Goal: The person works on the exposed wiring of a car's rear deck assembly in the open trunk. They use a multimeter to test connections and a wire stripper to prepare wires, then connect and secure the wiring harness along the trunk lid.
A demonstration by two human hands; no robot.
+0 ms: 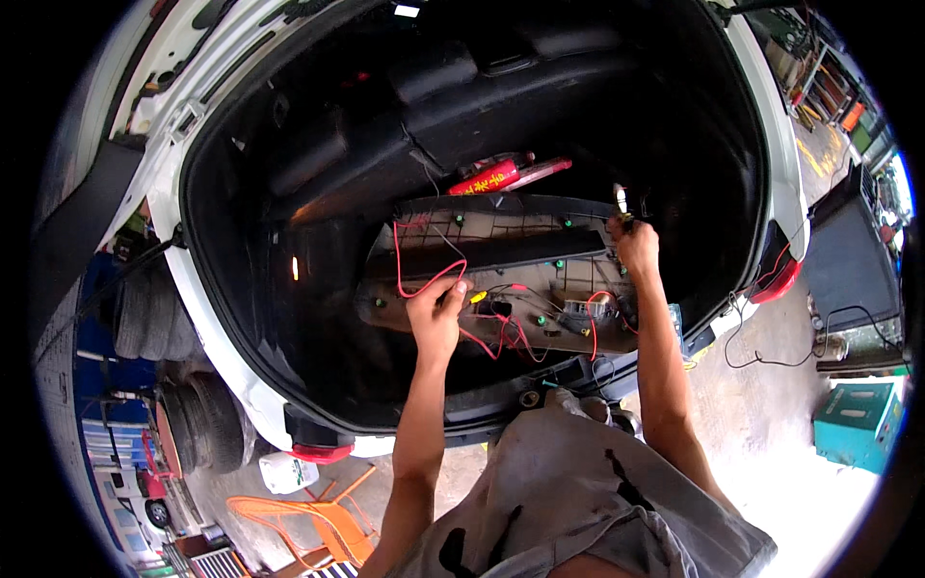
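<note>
A dark trim panel (448,258) lies with its ribbed inner side up in the open car boot, dotted with green clips. Over its left part is my left hand (436,316), fingers closed in a pinch on a thin red wire (398,260). Beside the thumb lies a yellow connector (478,298); more red wire (511,332) is tangled nearby. Past the panel's right end, my right hand (636,252) is closed round a small tool with a bright silvery tip (620,198). Its kind cannot be made out. A lamp-like fitting (586,307) sits on the panel between my hands.
A red cylinder (487,177) lies behind the panel near the seat backs (434,72). The white boot frame and rear lights (779,281) surround the opening. Outside stand stacked tyres (207,422), an orange chair (332,525) and a teal box (856,424). A black cable (761,359) hangs at right.
</note>
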